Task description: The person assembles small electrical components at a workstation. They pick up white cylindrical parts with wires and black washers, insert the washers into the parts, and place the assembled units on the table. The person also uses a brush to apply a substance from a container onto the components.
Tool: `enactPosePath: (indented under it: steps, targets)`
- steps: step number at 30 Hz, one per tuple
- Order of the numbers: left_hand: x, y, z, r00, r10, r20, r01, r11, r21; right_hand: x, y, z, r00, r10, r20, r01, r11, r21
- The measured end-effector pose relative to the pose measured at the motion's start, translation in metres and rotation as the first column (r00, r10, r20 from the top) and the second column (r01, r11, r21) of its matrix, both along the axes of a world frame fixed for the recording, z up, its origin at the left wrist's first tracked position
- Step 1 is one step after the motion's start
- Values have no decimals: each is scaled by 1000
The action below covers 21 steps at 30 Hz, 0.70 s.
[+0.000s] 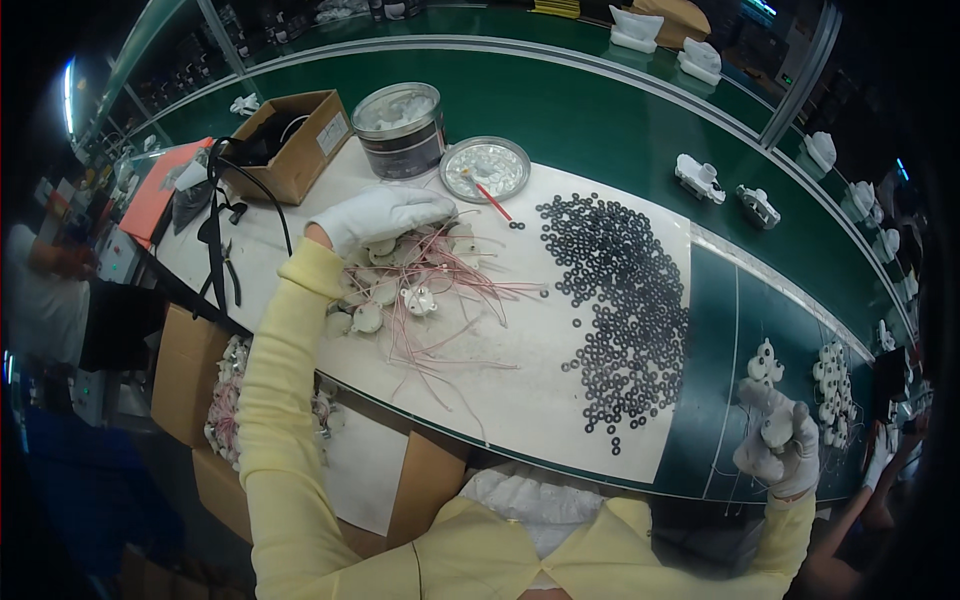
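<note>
My left hand (385, 215), in a white glove, lies stretched out over the far side of a pile of small white round motor-like parts (368, 317) with thin pink wires (440, 350). Its fingertips are on or just above the pile; whether they touch a part is hard to tell. Far to the right, my right hand (792, 462), also gloved, is closed around a white round part (777, 430) over the green strip at the table's end. Just beyond that hand sits another white part (766, 363), and rows of similar white parts (832, 390) lie to its right.
Many black rings (630, 330) cover the white table sheet (520, 400). A tin can (400, 135), a round lid (500, 165) with a red stick (492, 202), a cardboard box (290, 150) and pliers (232, 275) stand or lie beyond. A green conveyor (600, 130) carries white housings (698, 178).
</note>
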<state>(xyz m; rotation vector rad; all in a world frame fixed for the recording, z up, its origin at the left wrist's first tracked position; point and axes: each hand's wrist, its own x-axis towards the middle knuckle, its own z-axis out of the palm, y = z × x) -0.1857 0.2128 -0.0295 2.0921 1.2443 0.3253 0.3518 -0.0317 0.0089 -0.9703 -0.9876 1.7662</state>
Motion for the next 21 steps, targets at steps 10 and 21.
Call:
enactPosePath:
  steps: [10, 21]
  targets:
    - [41, -55, 14, 927, -117, -357, 261, 883, 390, -3, 0, 7, 982, 129, 141, -126, 992, -30]
    - [84, -77, 63, 787, 355, -505, 229, 592, 773, -55, 1, -30, -156, -523, 838, -772, 593, 227]
